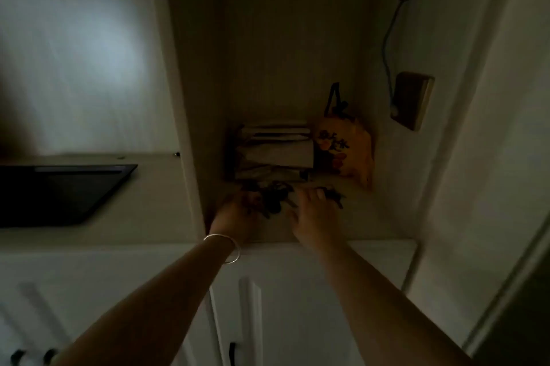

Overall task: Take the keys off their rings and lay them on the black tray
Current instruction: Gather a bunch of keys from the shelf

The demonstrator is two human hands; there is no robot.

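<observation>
One head-worn wide-angle view, looking forward and down over a pale counter (pixel 312 228) into a dim alcove. It sits close: both forearms stretch from the bottom edge to the counter's middle, and the counter's left stretch shows too.

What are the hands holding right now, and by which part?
Cannot be told: both the left hand and right hand are on the dark bunch of keys, but dim blur hides whether the fingers grip any part.

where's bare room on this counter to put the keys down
The black tray at left looks bare, as does the counter strip in front of it. The nook is crowded: both hands on the keys, box of papers and yellow pouch behind.
</observation>
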